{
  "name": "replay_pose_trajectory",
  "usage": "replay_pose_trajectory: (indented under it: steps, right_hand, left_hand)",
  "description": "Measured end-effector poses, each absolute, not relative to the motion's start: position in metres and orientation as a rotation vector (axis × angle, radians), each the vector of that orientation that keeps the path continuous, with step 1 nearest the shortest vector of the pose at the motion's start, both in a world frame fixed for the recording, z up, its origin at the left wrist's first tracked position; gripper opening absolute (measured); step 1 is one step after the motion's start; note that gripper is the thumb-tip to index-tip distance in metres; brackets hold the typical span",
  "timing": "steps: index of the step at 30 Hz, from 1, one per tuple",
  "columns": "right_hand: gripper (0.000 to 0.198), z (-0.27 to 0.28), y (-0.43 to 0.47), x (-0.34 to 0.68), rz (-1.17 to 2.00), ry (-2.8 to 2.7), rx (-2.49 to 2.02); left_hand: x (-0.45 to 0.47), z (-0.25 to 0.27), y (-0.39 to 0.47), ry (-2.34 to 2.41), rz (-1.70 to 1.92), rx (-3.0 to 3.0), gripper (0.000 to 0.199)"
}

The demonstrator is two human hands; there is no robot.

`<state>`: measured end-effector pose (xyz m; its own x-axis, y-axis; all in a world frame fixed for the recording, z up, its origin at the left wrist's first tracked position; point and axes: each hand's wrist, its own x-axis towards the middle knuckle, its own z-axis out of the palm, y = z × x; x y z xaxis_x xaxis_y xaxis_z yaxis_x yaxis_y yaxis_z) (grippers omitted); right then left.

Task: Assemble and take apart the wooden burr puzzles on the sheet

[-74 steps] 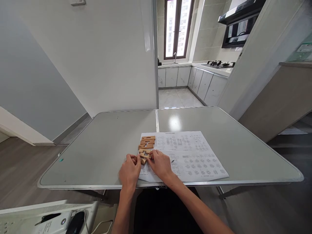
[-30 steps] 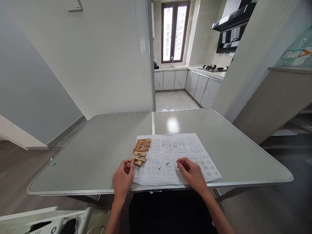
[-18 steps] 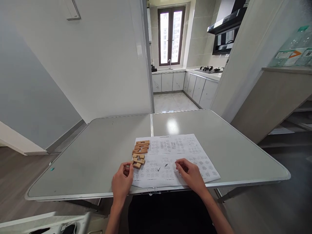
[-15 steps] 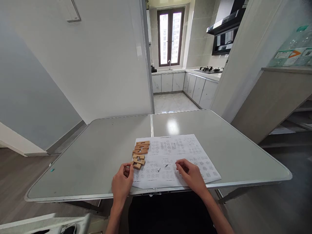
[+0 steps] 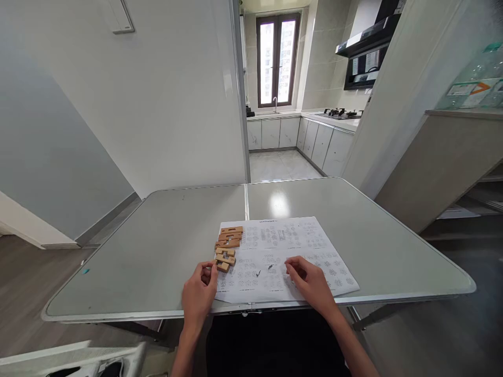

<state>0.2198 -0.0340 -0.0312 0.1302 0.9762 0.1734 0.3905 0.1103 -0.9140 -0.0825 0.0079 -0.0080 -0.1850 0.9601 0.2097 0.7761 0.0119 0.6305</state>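
Observation:
A printed sheet of paper [image 5: 271, 288] with rows of small diagrams lies at the table's near edge. Along its left side several notched wooden puzzle pieces [image 5: 229, 243] form a column, darker at the top and paler below. My left hand [image 5: 198, 288] rests by the lowest pale piece [image 5: 222, 266], thumb and fingertips closed together against or just beside its left end. Over the right part of the sheet, my right hand [image 5: 310, 283] has its fingers curled and tips together, with nothing visible in them. Two small dark marks [image 5: 264, 270] show on the paper between the hands.
The grey-green folding table [image 5: 118, 251] has a metal rim and a seam across its middle. A small teal bit [image 5: 85, 271] lies near its left edge. Large plastic bottles [image 5: 477, 78] stand on a ledge at right. A kitchen counter [image 5: 291, 115] is beyond the doorway.
The whole view has shifted slightly. Both hands and the wooden pieces keep their places on the table.

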Motion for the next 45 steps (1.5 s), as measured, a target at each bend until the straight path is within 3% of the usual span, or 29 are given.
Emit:
replay_pose_trajectory:
  steps: [17,33,45]
  right_hand:
    - [0.046,-0.0379,-0.0319,0.2191,0.734,-1.426,-1.452]
    - [0.043,-0.0375,-0.0339,0.2205,0.746,-1.432,-1.481]
    - [0.039,-0.0369,-0.0340,0.2204,0.761,-1.436,-1.435]
  left_hand:
    - [-0.0838,-0.0109,0.0072,1.967,0.981,1.826,0.031]
    - [-0.0813,-0.0089,0.0058,1.984,0.959,1.835,0.029]
    - [-0.0761,-0.0109,0.0140,1.874,1.155,2.035,0.030]
